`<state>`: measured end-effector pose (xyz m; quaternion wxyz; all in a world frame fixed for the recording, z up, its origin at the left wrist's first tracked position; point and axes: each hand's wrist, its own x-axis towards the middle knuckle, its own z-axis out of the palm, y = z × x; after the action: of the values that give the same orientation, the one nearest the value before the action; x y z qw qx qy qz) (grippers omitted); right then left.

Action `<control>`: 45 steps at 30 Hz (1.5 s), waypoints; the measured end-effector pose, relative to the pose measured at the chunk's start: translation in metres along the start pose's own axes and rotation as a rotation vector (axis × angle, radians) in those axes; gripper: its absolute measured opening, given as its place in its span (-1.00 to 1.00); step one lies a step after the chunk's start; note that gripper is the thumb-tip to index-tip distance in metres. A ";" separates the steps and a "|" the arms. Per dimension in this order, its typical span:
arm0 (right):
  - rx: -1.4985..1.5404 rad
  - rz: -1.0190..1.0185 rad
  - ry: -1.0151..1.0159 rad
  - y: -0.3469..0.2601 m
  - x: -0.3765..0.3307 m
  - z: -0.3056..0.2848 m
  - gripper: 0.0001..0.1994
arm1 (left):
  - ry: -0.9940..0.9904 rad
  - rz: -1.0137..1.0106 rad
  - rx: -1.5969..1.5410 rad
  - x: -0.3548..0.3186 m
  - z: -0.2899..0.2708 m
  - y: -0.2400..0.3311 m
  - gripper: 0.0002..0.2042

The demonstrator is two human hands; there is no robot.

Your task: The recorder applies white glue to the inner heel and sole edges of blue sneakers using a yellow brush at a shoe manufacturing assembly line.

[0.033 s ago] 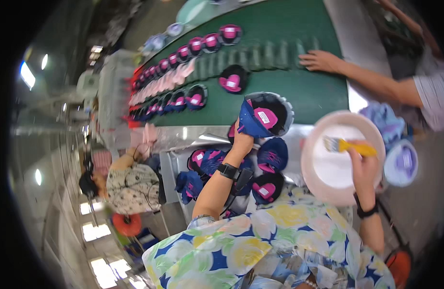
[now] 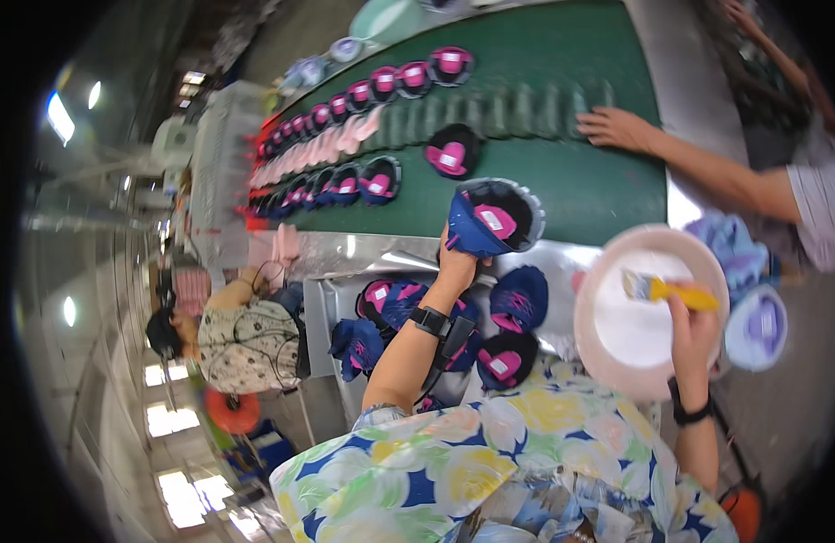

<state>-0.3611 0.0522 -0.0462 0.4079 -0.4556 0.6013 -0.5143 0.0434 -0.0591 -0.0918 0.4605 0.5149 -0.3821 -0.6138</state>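
Observation:
My left hand [image 2: 457, 264] grips a navy shoe upper [image 2: 476, 233] from below, over the near edge of the green belt. The upper's dark opening and pink inner piece with a white label face up. Closed around the yellow handle of a flat brush [image 2: 672, 292], my right hand [image 2: 693, 330] hangs over a pale pink basin [image 2: 591, 348]. White liquid [image 2: 630, 333] lies in the basin below the pale bristles. Between my arms, more navy and pink shoe uppers [image 2: 519, 297] sit in a grey tray, partly covered by my left forearm.
Rows of shoe uppers [image 2: 378, 181] and pink pieces [image 2: 331, 149] run along the green belt [image 2: 562, 185]. Across at the right, another person's hand [image 2: 616, 128] reaches onto it. A light-blue bowl [image 2: 755, 330] stands right of the basin. Someone in a patterned shirt [image 2: 250, 339] is at the left.
The view has shifted slightly, so the belt and basin appear a little farther right. Both hands keep their hold on the shoe upper and the brush.

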 end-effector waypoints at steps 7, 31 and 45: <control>0.087 0.242 -0.111 -0.002 0.001 0.033 -0.85 | 0.475 0.008 -0.302 0.063 -0.154 -0.007 -0.74; -0.128 0.357 -0.117 0.016 -0.003 0.041 -0.82 | 0.589 0.080 1.218 0.240 -0.088 -0.060 -0.55; -0.285 0.238 0.024 0.063 -0.037 0.036 -0.85 | -0.333 0.664 1.637 0.042 0.050 -0.015 -0.33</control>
<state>-0.3254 0.0828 -0.1129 0.3901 -0.4283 0.7225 -0.3773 -0.0099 -0.0952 -0.1086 0.0416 0.4494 -0.8909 -0.0514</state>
